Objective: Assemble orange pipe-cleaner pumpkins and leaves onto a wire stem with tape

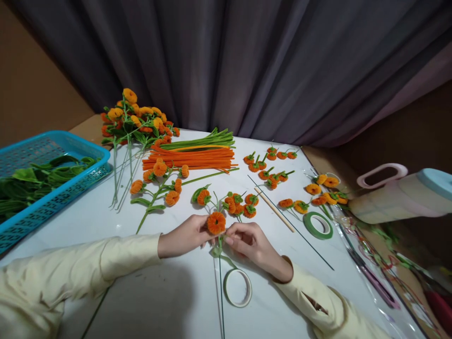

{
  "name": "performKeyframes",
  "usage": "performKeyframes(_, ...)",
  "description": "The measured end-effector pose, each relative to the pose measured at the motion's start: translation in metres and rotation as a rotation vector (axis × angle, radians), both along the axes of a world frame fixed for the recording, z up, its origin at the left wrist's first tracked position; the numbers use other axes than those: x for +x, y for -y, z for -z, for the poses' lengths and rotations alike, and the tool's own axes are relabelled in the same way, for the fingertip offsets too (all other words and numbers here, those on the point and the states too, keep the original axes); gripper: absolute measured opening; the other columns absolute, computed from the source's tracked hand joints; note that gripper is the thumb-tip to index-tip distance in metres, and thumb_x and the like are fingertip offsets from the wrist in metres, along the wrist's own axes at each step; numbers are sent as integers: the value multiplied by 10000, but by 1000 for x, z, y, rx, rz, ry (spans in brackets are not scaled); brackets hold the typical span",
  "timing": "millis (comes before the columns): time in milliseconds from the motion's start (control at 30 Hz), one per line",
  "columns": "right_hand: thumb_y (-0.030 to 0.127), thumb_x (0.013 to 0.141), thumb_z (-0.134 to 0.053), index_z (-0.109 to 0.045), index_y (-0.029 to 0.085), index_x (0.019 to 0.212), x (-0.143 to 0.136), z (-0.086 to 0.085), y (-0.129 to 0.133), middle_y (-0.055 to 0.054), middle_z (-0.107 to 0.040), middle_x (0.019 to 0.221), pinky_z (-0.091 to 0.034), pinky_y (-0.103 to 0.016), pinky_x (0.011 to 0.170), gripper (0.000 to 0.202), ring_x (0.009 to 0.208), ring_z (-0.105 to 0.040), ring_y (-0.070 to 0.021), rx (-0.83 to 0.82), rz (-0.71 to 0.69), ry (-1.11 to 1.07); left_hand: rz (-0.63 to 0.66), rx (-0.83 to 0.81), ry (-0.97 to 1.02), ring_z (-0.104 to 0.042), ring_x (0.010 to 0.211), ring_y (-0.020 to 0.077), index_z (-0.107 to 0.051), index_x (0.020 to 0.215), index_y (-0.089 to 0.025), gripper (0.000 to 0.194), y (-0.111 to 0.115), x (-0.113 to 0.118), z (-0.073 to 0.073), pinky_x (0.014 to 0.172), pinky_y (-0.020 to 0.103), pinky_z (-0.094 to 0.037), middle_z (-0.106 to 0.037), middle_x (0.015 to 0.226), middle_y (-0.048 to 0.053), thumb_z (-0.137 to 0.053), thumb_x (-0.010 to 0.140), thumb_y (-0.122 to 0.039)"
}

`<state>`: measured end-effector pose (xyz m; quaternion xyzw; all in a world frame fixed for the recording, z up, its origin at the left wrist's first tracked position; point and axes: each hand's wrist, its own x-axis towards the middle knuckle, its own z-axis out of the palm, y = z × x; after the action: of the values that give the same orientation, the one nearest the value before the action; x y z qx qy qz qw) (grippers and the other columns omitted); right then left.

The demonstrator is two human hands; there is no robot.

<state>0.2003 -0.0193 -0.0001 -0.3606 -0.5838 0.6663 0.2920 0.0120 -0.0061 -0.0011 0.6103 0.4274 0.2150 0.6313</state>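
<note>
Flower (216, 222) faces the camera, its stem (221, 292) runs to near side.
Left fingers (202, 234) hold it; whether right fingers (237, 239) grip, I cannot tell; white worktop (155, 292), dark curtain (226, 66) behind.

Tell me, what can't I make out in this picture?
In the head view:
Left hand: partly hidden by the orange flower, its exact grip unclear.
Blue basket: cut off by the left edge.
Pitcher lid: cut off by the right edge.
Red object, lower right: too dark to identify, cut off by the right edge.
</note>
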Motion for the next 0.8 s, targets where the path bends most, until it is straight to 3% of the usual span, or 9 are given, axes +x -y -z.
performKeyframes(267,345,762,-662,-533,134,709,4,2,-3,76,-398,451,-205,-185,366,253,371,-322,-43,-87,-17,-57,20,-56,37,-412,562,91,-563,770,-123,267,-4,-1,-11,536,207,-358,-472,599,-46,-657,710,-365)
performKeyframes(533,354,776,-644,-546,132,720,7,0,-4,69,-412,451,-222,-182,367,248,381,-330,-48,-118,-25,-36,17,-59,66,-412,603,91,-614,784,-120,242,-6,-2,-12,568,203,-342,-512,654,-36,-715,653,-296)
performKeyframes(800,344,772,-652,-549,127,726,7,1,-3,72,-424,446,-234,-172,363,245,373,-333,-41,-131,-12,-54,92,-64,54,-386,544,87,-602,792,-115,251,-8,-5,-13,525,206,-312,-465,565,-52,-696,676,-316)
